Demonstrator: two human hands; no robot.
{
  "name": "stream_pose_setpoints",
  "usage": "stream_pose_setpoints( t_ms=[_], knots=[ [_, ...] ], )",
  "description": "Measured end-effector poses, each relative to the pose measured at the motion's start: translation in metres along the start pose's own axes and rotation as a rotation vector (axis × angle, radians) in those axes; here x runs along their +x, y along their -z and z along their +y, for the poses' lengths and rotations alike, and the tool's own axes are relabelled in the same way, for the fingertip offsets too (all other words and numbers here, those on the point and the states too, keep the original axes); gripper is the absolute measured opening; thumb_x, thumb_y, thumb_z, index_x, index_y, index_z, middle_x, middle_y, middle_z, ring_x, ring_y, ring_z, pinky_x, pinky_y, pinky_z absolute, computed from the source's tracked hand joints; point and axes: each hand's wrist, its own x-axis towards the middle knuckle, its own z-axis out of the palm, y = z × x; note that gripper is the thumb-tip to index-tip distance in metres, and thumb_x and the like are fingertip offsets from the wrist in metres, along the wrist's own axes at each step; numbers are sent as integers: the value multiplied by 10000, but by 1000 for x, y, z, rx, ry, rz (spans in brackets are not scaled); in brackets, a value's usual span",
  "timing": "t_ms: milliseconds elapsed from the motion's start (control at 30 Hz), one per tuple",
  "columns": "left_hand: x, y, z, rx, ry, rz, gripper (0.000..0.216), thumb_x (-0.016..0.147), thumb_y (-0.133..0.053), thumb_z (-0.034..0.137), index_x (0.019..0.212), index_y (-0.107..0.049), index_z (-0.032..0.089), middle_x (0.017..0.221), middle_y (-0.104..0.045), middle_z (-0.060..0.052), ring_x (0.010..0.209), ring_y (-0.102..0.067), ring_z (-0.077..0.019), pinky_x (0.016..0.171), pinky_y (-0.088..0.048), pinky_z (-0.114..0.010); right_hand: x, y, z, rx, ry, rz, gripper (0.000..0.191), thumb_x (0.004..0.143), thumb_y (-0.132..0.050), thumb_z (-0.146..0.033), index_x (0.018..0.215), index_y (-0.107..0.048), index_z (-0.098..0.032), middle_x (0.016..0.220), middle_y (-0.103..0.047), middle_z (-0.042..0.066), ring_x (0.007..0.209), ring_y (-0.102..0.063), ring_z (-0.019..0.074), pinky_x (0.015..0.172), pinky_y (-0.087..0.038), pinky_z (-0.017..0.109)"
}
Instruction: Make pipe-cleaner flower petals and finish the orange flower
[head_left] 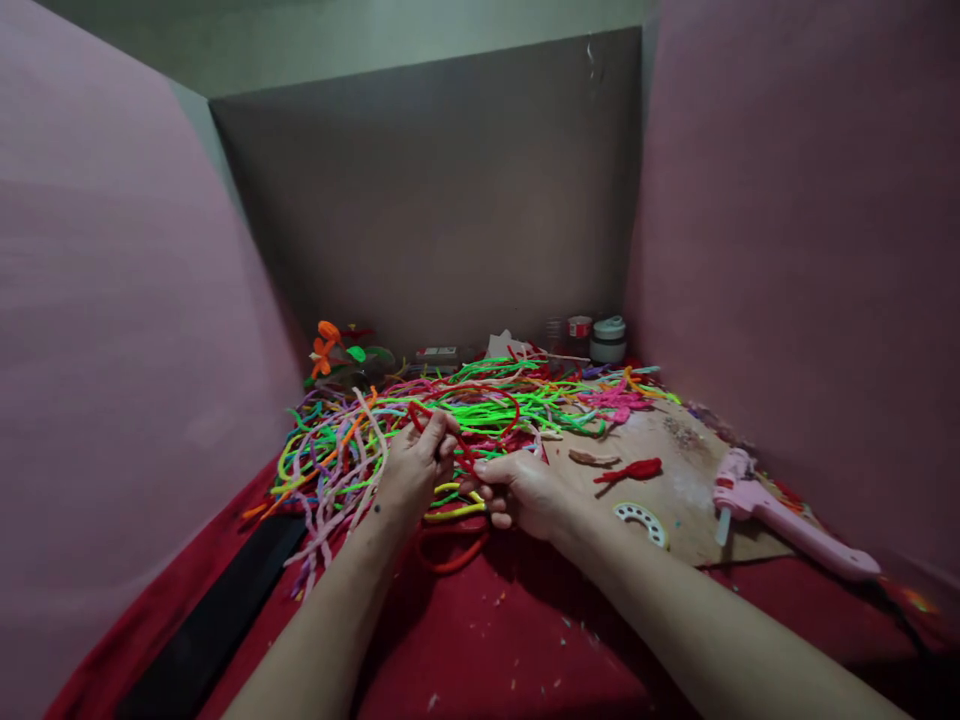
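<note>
A red fuzzy stem (466, 457) is at the middle of the scene, stretched between the person's two hands above the near edge of a tangled heap of coloured stems (491, 412). The left hand (424, 455) has its grip closed, thumb against fingers, on the red stem; the right hand (525, 492) pinches it too, lower and nearer, its other fingers curled. Just beneath the hands lie a yellow stem (454, 513) and, nearer, a red loop (452, 567) on the red-covered table (465, 650). Right of the heap, a tan board (686, 495) carries a brown piece (594, 458), a red bundle (637, 470) and a white curved piece with holes (641, 523). A pink glue gun (814, 540) lies at the board's right side. A long black strip (217, 620) lies near left. At the far left are orange petals (322, 352); at the far right stands a lidded jar (608, 342). Pink panels (127, 330) flank both sides, with a grey panel (442, 210) behind.
</note>
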Motion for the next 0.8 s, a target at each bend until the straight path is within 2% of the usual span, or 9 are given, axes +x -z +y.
stream_pose_setpoints(
  t_ms=[233,300,433,467,533,600,667,733,800],
  knots=[
    [0,1,3,-96,81,102,332,642,-674,422,696,-461,173,428,-317,113,270,-237,-10,284,-191,-133,-1,2,5,-206,126,-33,194,727,-513,-256,588,-549,-125,407,-383,-52,308,-261,43,300,-166,188],
    [1,2,5,-157,19,100,308,645,-684,388,699,-471,172,452,-357,103,288,-272,-11,299,-223,-134,0,4,5,-178,183,-10,199,729,-524,-279,596,-544,-132,396,-364,-63,305,-237,36,303,-144,184],
    [3,6,6,-316,-213,136,300,620,-722,329,802,-544,169,634,-524,51,436,-436,-16,416,-365,-139,1,7,3,-48,311,3,234,719,-568,-353,629,-540,-139,413,-338,-86,312,-201,18,324,-117,180],
    [3,6,5,-320,-204,135,327,598,-740,308,831,-561,165,677,-549,36,479,-471,-24,453,-392,-146,2,7,2,-31,340,2,242,719,-572,-365,638,-542,-139,418,-333,-89,315,-195,16,327,-116,180],
    [2,3,-1,-265,-73,67,367,566,-763,249,874,-588,151,713,-573,13,531,-510,-42,495,-413,-160,2,7,1,-14,382,11,247,721,-572,-375,649,-545,-141,422,-329,-91,318,-190,16,328,-116,181],
    [-1,-2,-8,-141,82,-64,331,596,-742,232,885,-614,131,656,-565,7,508,-499,-45,475,-387,-158,2,6,1,-18,385,16,251,715,-573,-373,623,-529,-144,420,-333,-89,316,-198,19,323,-120,182],
    [-3,-6,-15,-5,128,-154,264,659,-694,279,849,-638,105,553,-525,16,457,-456,-41,430,-333,-152,3,5,2,-31,376,14,264,696,-584,-365,572,-497,-149,422,-350,-81,316,-226,22,316,-140,180],
    [-3,-8,-20,86,104,-148,261,689,-658,333,791,-645,93,495,-498,20,420,-415,-37,401,-293,-154,3,5,4,-51,368,13,269,687,-589,-370,565,-499,-147,439,-384,-69,320,-270,29,309,-175,178],
    [-3,-9,-21,108,84,-76,266,684,-653,365,725,-627,104,471,-479,31,400,-387,-30,398,-289,-151,4,6,5,-67,357,19,262,684,-592,-385,611,-540,-138,461,-419,-60,329,-314,36,306,-214,178]
  ],
)
